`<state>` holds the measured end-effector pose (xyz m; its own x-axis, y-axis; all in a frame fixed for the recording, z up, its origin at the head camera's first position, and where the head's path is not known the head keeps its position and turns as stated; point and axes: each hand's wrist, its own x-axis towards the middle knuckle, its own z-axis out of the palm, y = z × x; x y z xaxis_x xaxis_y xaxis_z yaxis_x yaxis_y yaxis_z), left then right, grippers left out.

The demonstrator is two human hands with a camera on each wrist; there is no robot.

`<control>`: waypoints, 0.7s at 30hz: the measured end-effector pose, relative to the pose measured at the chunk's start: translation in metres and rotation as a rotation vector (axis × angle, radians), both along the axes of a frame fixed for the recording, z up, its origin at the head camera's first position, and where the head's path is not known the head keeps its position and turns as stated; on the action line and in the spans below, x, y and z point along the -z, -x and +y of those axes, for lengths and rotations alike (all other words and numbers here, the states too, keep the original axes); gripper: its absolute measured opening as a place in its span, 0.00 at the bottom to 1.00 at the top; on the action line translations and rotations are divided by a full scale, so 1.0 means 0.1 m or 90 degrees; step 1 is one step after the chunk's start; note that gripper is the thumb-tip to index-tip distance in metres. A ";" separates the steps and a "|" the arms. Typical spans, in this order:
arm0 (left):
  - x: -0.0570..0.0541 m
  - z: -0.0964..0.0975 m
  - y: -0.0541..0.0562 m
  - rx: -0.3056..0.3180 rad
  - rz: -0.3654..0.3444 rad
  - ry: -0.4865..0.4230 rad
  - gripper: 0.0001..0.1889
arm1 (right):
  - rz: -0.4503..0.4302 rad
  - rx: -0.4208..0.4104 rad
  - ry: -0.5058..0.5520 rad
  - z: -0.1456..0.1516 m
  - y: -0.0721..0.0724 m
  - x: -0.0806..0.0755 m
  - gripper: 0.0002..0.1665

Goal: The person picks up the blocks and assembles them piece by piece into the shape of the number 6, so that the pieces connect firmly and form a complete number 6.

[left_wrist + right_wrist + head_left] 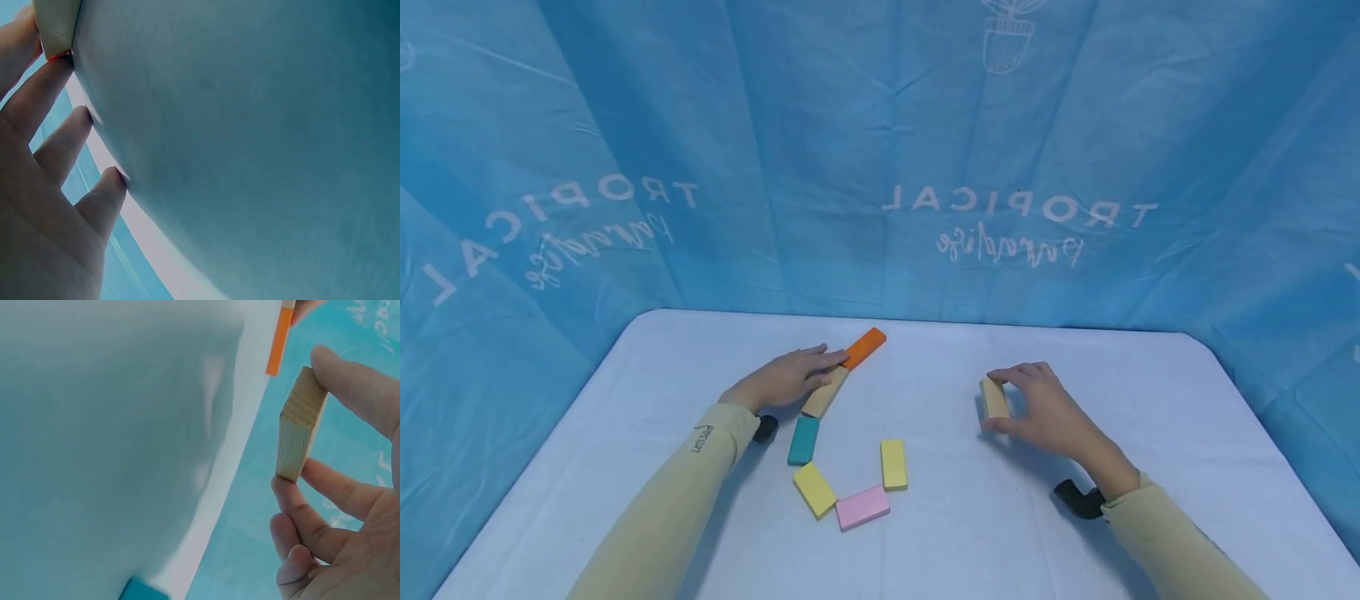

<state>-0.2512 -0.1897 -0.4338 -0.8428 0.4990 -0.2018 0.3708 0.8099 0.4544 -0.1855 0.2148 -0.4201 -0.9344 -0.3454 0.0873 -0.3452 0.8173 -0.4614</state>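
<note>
My right hand (1041,408) holds a plain wooden block (994,399) between thumb and fingertips on the right side of the table. In the right wrist view the same block (300,422) shows its grained end, pinched between the thumb and the fingers. Over at the left, my left hand (790,377) rests with extended fingers where an orange block (867,347) meets another plain wooden block (824,393). Its fingers (62,147) are spread in the left wrist view, with the thumb and index finger touching the blocks there.
A curved row runs on from the wooden block: a teal block (803,441), a yellow block (815,490), a pink block (862,507) and a second yellow block (893,464). A white cloth covers the table (962,542). Behind it hangs a blue printed curtain (820,167).
</note>
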 end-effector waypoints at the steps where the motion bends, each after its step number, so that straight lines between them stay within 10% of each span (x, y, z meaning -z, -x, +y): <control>1: 0.00 0.00 0.00 -0.001 -0.001 -0.001 0.28 | 0.001 -0.003 0.003 -0.02 0.00 -0.01 0.41; 21: 0.01 -0.01 0.00 -0.001 -0.004 0.000 0.28 | -0.001 -0.073 0.013 -0.51 0.05 -0.03 0.42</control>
<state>-0.2508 -0.1911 -0.4346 -0.8422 0.4980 -0.2065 0.3669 0.8101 0.4573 -0.1906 0.1637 -0.4168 -0.8890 -0.4482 0.0937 -0.4349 0.7626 -0.4789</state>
